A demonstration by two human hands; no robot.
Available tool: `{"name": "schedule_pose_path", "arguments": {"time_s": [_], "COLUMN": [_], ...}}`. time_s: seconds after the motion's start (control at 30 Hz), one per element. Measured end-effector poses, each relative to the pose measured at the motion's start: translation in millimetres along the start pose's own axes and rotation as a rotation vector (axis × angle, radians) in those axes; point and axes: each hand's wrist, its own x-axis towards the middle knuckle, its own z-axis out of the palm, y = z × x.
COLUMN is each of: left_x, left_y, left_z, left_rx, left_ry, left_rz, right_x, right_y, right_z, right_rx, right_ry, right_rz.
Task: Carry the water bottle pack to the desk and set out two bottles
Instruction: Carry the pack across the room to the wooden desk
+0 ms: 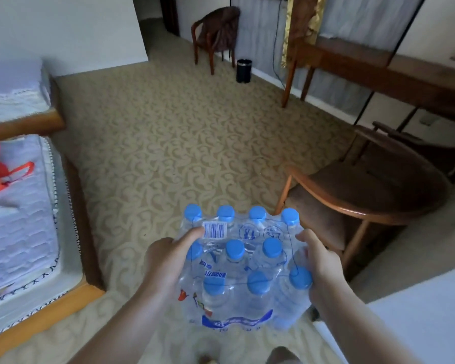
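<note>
Both hands grip the pack (243, 269) in mid-air above the carpet (168, 143): left hand (166, 261) clamped on its left side w/ thumb by the barcode, right hand (323, 269) wrapped round its right edge. Pack is shrink-wrapped, blue caps up. Just right of pack, a chair (365, 195); beyond that the desk (394, 72). Left of pack, a bed (21, 206) w/ an orange bag (0, 174). Far past pack, a bin (243, 70) and 2nd chair (216, 35).

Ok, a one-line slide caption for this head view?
Both hands, left hand and right hand, carry a shrink-wrapped water bottle pack above patterned carpet, wooden desk ahead.
</note>
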Motion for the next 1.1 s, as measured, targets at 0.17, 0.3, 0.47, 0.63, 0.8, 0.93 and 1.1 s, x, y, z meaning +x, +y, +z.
{"name": "schedule_pose_path", "arguments": {"time_s": [0.17,0.3,0.47,0.63,0.8,0.93,1.1], "left_x": [77,138,223,298,386,465,560], "left_y": [52,87,137,188,238,281,355], "left_z": [19,46,83,114,141,165,202], "left_rx": [0.001,-0.005,0.043,-0.011,-0.084,-0.095,-0.016], "left_ry": [-0.046,-0.073,-0.089,-0.058,-0.053,-0.094,-0.172], "left_rz": [0.016,0.004,-0.001,-0.020,-0.043,-0.037,0.008], "right_x": [45,94,164,227,282,334,397], "right_y": [-44,-81,-129,-195,-257,-299,-351], "right_z": [53,95,147,201,259,313,375], "right_rx": [0.015,0.027,0.054,0.039,0.031,0.039,0.112], "right_ry": [0.037,0.061,0.064,0.066,0.053,0.073,0.155], "right_rz": [-0.021,-0.026,-0.004,-0.024,0.003,0.030,0.022]}}
